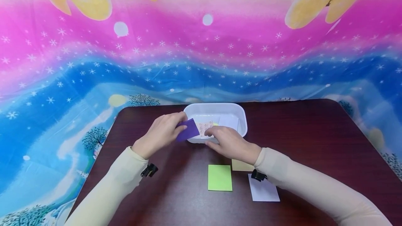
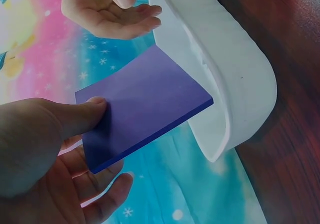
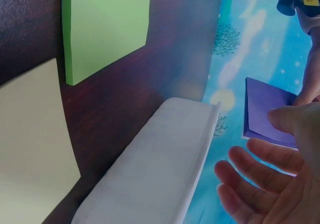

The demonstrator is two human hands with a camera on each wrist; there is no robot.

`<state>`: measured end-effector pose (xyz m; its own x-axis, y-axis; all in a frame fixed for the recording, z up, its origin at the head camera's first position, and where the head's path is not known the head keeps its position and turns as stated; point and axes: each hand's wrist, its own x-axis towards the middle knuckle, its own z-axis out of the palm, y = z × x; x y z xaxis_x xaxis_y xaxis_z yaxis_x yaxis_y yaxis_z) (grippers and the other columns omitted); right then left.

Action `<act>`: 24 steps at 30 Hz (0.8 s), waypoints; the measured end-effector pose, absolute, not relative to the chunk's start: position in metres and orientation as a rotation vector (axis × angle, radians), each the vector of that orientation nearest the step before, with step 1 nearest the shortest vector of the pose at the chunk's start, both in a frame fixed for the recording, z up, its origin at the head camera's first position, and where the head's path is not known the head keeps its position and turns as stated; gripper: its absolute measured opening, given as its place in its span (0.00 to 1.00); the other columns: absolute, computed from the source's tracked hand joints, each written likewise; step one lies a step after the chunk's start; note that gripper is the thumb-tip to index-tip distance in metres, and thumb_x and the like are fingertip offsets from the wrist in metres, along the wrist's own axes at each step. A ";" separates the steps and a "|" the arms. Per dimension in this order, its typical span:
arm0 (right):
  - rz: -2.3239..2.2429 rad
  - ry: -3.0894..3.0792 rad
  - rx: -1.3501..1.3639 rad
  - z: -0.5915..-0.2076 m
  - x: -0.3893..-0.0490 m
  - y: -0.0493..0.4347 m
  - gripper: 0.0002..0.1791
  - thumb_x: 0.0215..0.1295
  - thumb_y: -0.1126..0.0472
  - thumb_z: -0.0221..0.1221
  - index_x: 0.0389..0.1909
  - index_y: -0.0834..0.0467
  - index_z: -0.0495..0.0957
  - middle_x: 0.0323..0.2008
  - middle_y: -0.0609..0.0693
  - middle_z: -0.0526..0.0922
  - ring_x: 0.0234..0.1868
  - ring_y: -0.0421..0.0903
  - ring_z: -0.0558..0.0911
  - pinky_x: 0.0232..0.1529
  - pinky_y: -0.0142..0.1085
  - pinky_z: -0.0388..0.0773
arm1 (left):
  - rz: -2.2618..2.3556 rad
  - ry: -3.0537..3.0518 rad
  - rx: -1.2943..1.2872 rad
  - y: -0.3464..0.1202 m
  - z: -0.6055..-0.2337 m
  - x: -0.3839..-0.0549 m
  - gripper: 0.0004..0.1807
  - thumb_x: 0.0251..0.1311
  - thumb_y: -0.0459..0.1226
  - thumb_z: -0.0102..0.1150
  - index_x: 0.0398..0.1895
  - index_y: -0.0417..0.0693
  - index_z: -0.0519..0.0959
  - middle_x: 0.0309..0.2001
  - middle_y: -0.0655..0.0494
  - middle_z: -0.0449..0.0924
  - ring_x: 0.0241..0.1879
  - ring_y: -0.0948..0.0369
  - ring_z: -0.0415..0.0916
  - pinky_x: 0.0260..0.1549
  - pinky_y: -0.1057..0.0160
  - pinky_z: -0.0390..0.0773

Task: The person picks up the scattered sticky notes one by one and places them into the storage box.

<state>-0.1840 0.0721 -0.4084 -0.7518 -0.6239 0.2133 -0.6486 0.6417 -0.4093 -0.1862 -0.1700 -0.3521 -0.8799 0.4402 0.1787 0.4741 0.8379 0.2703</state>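
Note:
My left hand pinches a purple sticky note pad, thumb on top and fingers beneath, above the left side of a white plastic tub. In the left wrist view the purple pad tilts beside the tub's rim. My right hand hovers over the tub's front edge with fingers loosely bent and nothing between them. In the right wrist view the right hand appears apart from the pad. Inside the tub lie a patterned paper piece and a white pad, partly covered by the right hand.
On the dark wooden table, in front of the tub, lie a green sticky note pad, a pale yellow pad partly under the right wrist, and a white pad. A snowflake-patterned cloth hangs behind the table.

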 end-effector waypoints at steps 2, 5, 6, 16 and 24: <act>0.729 -2.806 1.075 -0.408 -0.185 0.072 0.16 0.68 0.55 0.64 0.51 0.59 0.84 0.45 0.52 0.89 0.47 0.48 0.87 0.51 0.44 0.83 | -0.467 -2.911 -0.721 -0.170 -0.353 -0.189 0.06 0.64 0.37 0.67 0.39 0.51 0.79 0.29 0.59 0.81 0.27 0.61 0.71 0.30 0.62 0.72; 0.729 -2.815 1.058 -0.409 -0.187 0.073 0.16 0.68 0.55 0.64 0.51 0.59 0.83 0.45 0.52 0.89 0.47 0.48 0.87 0.51 0.44 0.83 | -0.463 -2.917 -0.712 -0.170 -0.354 -0.194 0.05 0.65 0.38 0.66 0.40 0.51 0.79 0.31 0.59 0.81 0.28 0.61 0.72 0.30 0.61 0.73; 0.733 -2.819 1.053 -0.409 -0.187 0.073 0.16 0.68 0.54 0.64 0.51 0.59 0.83 0.45 0.52 0.89 0.47 0.48 0.87 0.51 0.44 0.83 | -0.462 -2.918 -0.709 -0.170 -0.355 -0.196 0.05 0.65 0.38 0.66 0.40 0.51 0.79 0.31 0.59 0.81 0.28 0.61 0.72 0.30 0.61 0.73; 0.775 -2.841 1.016 -0.413 -0.195 0.075 0.16 0.69 0.55 0.64 0.51 0.60 0.84 0.46 0.54 0.89 0.47 0.51 0.87 0.51 0.46 0.83 | -0.456 -2.951 -0.692 -0.165 -0.355 -0.206 0.06 0.66 0.39 0.65 0.43 0.53 0.80 0.34 0.58 0.83 0.31 0.59 0.75 0.33 0.58 0.76; 0.773 -2.882 0.959 -0.410 -0.197 0.075 0.16 0.68 0.54 0.64 0.52 0.59 0.84 0.46 0.53 0.89 0.47 0.50 0.87 0.50 0.45 0.83 | -0.465 -2.975 -0.672 -0.162 -0.354 -0.212 0.08 0.66 0.40 0.65 0.45 0.51 0.80 0.39 0.55 0.86 0.35 0.59 0.78 0.37 0.57 0.80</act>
<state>-0.1971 0.0752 -0.4101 -0.8125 -0.5611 0.1581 -0.5649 0.6910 -0.4510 -0.2124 -0.1623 -0.3542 -0.9036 0.4113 0.1195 0.4282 0.8598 0.2782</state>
